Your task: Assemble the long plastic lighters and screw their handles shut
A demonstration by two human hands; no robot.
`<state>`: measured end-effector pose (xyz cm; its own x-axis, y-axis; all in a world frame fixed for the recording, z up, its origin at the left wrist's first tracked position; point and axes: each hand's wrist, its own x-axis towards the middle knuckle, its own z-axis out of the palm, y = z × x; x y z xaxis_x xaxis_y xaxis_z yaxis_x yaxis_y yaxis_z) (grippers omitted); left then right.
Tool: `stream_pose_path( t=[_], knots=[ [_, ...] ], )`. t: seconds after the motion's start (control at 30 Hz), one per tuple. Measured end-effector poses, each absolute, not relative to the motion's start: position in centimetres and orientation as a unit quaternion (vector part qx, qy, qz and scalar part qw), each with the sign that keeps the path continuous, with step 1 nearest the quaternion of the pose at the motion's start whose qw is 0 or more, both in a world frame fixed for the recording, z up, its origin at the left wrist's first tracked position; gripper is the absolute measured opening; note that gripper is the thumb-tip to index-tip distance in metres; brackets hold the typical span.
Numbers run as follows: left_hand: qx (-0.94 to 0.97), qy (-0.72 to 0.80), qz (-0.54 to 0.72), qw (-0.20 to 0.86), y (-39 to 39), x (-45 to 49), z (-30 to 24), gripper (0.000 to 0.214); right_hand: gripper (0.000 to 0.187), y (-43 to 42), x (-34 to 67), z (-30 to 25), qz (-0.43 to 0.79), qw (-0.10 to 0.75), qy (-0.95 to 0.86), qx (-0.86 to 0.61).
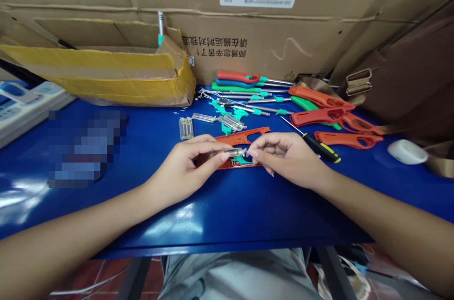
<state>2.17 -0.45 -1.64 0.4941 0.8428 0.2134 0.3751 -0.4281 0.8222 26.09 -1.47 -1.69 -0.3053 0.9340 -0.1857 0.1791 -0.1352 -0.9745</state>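
Between thumb and fingers, my left hand (187, 163) grips a small clear lighter fuel tank (232, 152), held sideways. My right hand (289, 158) is closed in a pinch at the tank's right end; whatever is in the fingertips is too small to make out. Under both hands lies an orange lighter shell half (224, 166), partly covered, with a green trigger piece (244, 161) and white wire in it. Just behind it rests another orange shell half (237, 138). Loose clear tanks (232, 123) lie farther back beside green plastic pieces (239, 113).
Long-nosed lighters and metal tubes (262, 97) are piled at the back. Orange and red shells (319, 115), a black-yellow screwdriver (321, 146) and a white mouse (407, 152) lie right. A yellow-taped carton (135, 78) stands back left; a large cardboard wall (269, 30) closes off the rear.
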Motion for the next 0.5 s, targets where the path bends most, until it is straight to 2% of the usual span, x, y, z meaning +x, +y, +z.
stream_pose_path(
  t=[0.5],
  knots=[
    [0.752, 0.401, 0.305, 0.426, -0.55, 2.36, -1.50, 0.021, 0.021, -1.45, 25.94, -1.60, 0.571, 0.320, -0.569, -0.497]
  ],
)
